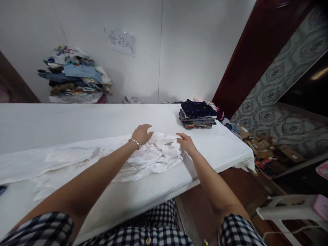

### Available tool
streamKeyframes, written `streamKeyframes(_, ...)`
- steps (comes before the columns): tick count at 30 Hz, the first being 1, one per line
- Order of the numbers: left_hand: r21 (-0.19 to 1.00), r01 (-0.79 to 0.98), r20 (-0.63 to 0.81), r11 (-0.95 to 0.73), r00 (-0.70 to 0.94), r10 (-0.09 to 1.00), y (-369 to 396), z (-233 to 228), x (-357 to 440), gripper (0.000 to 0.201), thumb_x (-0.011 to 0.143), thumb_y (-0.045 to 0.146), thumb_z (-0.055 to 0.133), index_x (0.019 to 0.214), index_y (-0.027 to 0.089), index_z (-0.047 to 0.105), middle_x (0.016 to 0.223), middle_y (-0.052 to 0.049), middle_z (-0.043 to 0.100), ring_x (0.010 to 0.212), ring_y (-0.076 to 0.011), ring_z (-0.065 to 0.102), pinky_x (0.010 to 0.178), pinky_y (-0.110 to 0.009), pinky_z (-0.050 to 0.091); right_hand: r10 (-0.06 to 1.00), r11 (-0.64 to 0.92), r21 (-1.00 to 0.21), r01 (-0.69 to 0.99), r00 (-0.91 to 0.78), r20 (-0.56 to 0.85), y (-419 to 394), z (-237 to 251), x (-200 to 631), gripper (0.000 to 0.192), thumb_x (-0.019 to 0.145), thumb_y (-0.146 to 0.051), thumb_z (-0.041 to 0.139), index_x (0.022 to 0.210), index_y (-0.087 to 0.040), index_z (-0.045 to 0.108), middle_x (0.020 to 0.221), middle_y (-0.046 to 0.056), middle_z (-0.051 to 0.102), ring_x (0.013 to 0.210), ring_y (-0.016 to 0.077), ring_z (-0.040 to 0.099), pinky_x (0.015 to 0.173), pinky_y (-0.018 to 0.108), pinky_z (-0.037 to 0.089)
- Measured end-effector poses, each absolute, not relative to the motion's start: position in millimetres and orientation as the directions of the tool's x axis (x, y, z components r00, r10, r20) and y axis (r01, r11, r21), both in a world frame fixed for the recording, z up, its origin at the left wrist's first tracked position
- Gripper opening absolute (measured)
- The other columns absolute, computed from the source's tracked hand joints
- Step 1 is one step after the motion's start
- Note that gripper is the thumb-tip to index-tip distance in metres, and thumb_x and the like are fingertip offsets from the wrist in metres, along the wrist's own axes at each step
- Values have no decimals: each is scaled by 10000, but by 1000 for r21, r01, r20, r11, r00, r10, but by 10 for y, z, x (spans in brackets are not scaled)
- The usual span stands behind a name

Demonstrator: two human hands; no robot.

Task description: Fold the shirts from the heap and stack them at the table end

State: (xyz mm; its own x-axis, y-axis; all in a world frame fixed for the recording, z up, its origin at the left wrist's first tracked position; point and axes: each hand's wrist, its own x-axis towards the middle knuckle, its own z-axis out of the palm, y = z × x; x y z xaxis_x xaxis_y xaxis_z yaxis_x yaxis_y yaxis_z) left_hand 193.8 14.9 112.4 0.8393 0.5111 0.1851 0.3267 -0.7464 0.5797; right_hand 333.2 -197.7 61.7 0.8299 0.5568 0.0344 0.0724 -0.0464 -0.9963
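Observation:
A crumpled white garment (pixel 156 159) lies on the white-covered table (pixel 220 150) in front of me, and its exact kind cannot be made out. At its upper left edge is my left hand (pixel 142 134), thumb and fingers apart, with a bracelet on the wrist. My right hand (pixel 186 142) reaches in from the other side and touches the garment's upper right edge. Its fingers point left and look slightly parted. Further left, more white cloth (pixel 69 155) stretches flat along the table, partly behind my left forearm.
A tall heap of mixed clothes (pixel 77 75) stands at the back left. At the back right is a neat folded stack (pixel 197 114) topped by a dark blue piece. A handwritten sheet (pixel 122 42) hangs on the wall. Cardboard boxes (pixel 263 147) and a white stool (pixel 289 208) are at right.

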Motion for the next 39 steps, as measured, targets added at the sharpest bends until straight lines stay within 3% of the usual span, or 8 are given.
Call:
streamKeyframes(6,508,524,40,-684,778,627,422,1035,1903,239,638,353,634,801,182,674,953,-154,708,968,-339,619,830,-393,453,535,-78,-954,288,820,203,-1936,652,3320,437,706,-300,516,1086,-177,692,748,0,690,652,153,583,662,275,478)
streamKeyframes(13,556,403,293,-727,724,625,426,1565,1953,265,795,370,425,847,189,611,875,-87,674,836,-231,587,718,-303,398,601,-273,-818,507,754,267,-2077,715,3356,402,708,-166,550,1064,-242,721,997,20,730,936,224,645,927,374,463)
streamKeyframes(18,592,237,422,-770,723,547,241,1814,1952,216,777,389,468,732,199,562,682,-19,578,689,-180,518,649,-282,351,636,-148,-889,433,730,250,-1901,822,3296,626,674,-305,719,1285,-259,590,1196,47,665,1030,227,626,924,355,463)
streamKeyframes(22,611,146,506,-778,683,526,153,1838,1876,190,788,368,476,727,200,541,629,6,520,637,-160,482,641,-280,330,619,-300,-851,431,767,170,-1795,844,3302,458,618,-326,748,1064,-229,707,895,28,721,827,223,639,777,319,476)
streamKeyframes(26,631,189,475,-752,672,568,203,1818,1831,164,796,341,485,765,197,555,699,-17,571,706,-181,500,685,-290,348,637,-263,-870,416,752,167,-1842,914,3250,197,715,-337,594,657,-166,673,546,-26,560,592,159,537,569,247,394)
streamKeyframes(29,658,195,440,-727,684,582,126,1784,1876,179,825,314,450,822,185,574,788,-51,622,763,-196,525,721,-304,372,652,-91,-936,340,730,202,-1814,1043,3105,263,741,-369,583,860,-160,690,587,-44,555,543,118,482,526,226,368)
streamKeyframes(33,635,102,408,-766,798,444,-248,1717,2023,185,829,337,487,852,203,612,847,-54,671,782,-197,574,716,-304,400,778,-28,-941,336,598,190,-1623,1123,2804,560,658,-350,713,1184,-183,613,785,-10,661,673,149,565,627,262,461)
streamKeyframes(39,571,-65,358,-819,917,177,-500,1651,1896,278,724,328,650,981,221,654,1040,-72,685,968,-245,606,833,-343,446,664,-12,-975,224,730,159,-1452,1010,2555,274,673,-351,692,891,-188,714,970,100,721,959,288,634,798,379,516)
